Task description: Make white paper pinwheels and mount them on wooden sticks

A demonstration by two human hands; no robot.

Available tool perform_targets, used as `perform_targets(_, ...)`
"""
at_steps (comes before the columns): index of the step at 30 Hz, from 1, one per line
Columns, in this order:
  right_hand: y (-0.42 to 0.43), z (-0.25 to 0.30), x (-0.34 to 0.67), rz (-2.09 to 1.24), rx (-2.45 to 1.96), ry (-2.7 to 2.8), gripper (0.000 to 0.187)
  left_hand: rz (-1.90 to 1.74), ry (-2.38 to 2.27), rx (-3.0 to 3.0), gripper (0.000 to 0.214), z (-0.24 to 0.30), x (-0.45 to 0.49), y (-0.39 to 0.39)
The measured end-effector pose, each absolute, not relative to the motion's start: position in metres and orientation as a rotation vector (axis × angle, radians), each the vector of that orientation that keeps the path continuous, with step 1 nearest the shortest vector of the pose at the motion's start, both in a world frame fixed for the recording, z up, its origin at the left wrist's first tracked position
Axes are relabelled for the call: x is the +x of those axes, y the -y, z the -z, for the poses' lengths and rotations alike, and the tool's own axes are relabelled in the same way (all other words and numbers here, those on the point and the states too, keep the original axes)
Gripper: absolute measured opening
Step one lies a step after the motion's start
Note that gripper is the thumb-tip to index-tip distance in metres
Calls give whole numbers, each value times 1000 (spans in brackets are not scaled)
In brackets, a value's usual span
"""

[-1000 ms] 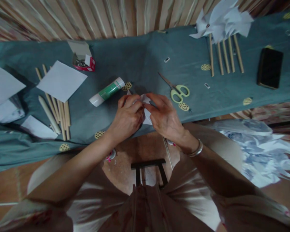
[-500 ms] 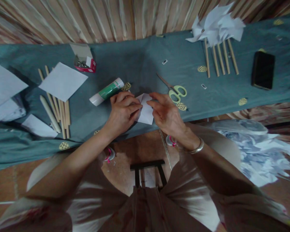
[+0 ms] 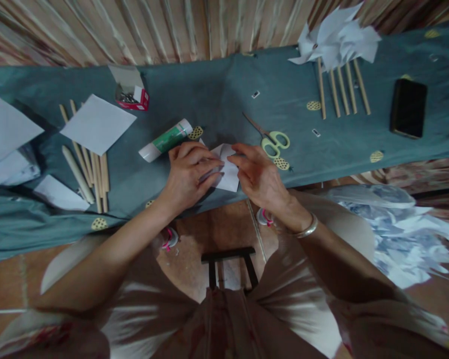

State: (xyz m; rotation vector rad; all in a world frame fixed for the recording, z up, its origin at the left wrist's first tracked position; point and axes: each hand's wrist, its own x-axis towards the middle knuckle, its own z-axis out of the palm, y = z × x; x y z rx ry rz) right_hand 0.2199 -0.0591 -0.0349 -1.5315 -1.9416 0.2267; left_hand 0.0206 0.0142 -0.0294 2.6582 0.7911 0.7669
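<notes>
A small sheet of white paper (image 3: 230, 179), partly folded, lies on the cloth at the near edge of the table between my hands. My left hand (image 3: 189, 172) covers its left side, fingers bent and gripping the paper. At the upper right edge, my right hand (image 3: 262, 174) has its index finger and thumb on the sheet, the other fingers curled. Some of the paper is hidden under my left fingers. Just right of my right hand lie green-handled scissors (image 3: 271, 139). A green and white glue stick (image 3: 168, 139) lies beyond my left hand.
At the left are a red box (image 3: 134, 102) of small metal pieces, wooden sticks (image 3: 97, 179), a square sheet (image 3: 99, 124) and a paper stack (image 3: 11, 129). Paper pinwheels (image 3: 340, 40) and a phone (image 3: 409, 107) lie at the right. A plastic bag of paper (image 3: 404, 234) stands below.
My left thumb and fingers have shifted slightly, the thumb now a little apart from the index finger. The paper and my right hand stay nearly in place.
</notes>
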Motion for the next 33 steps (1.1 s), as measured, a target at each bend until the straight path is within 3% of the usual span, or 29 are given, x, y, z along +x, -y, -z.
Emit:
perform_targets(8,62,30,225,-303,-1490,1949,43,-612,-467,2901,16,23,17,6)
perform_targets(25,63,29,227,-392,-1448,1952,41,-720,-488,2941,18,25,17,7)
perform_targets(33,64,21,228,-671,-1413,1884,23,-762,-591,2694,20,25,12,8)
